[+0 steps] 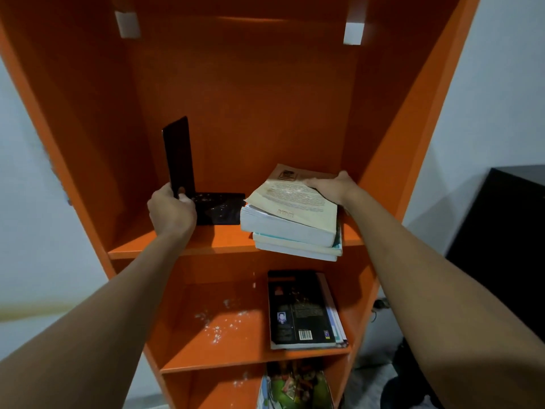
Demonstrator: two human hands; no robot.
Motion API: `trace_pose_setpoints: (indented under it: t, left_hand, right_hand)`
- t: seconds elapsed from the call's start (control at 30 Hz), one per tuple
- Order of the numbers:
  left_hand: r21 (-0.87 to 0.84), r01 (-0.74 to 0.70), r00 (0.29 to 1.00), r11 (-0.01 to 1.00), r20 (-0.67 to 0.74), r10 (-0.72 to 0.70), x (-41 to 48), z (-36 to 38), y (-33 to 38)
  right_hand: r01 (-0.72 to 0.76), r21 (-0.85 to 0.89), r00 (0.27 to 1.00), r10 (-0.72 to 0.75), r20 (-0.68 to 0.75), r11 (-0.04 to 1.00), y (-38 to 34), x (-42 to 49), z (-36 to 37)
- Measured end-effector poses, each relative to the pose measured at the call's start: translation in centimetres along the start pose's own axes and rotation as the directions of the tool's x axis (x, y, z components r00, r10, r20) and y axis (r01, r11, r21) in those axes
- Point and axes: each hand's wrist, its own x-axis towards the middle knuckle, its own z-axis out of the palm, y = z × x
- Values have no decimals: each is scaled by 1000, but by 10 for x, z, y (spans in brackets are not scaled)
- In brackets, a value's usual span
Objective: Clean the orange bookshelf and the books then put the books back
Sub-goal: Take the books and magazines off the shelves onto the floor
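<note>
The orange bookshelf (224,242) fills the view. On its upper shelf, my left hand (171,209) grips the upright plate of a black L-shaped bookend (180,154), whose flat base carries white specks. My right hand (333,187) holds the far edge of a yellowed paperback (292,202) that tops a stack of books (295,240) overhanging the shelf's front edge. On the middle shelf lies a black-covered book (298,308) on top of other books, with white dust (218,329) scattered to its left. A colourful book (295,385) sits on the lowest visible shelf.
White walls flank the bookshelf. A black cabinet (507,240) stands at the right. Two white brackets (354,32) hang under the top panel. Dark objects and cables lie on the floor at the lower right.
</note>
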Motion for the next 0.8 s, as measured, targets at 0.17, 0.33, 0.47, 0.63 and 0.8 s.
trace_pose_setpoints:
  t: [0.17, 0.33, 0.47, 0.63, 0.8]
  left_hand:
    - [-6, -27, 1000, 1000, 2, 27, -4, -14, 9]
    - [-19, -47, 999, 999, 25, 47, -17, -29, 16]
    - [-36, -72, 997, 997, 35, 74, -24, -39, 18]
    - [-53, -80, 996, 995, 36, 82, -29, -49, 18]
    - [-54, -91, 996, 994, 8, 92, -30, -53, 17]
  right_hand:
    - [-73, -103, 992, 62, -106, 992, 25, -50, -7]
    - [-167, -41, 980, 170, 107, 985, 33, -98, -3]
    - [-175, 264, 978, 135, 160, 948, 32, -111, 10]
    - [-178, 397, 975, 107, 194, 901, 41, -130, 12]
    - [-217, 557, 955, 57, 291, 802, 64, -146, 9]
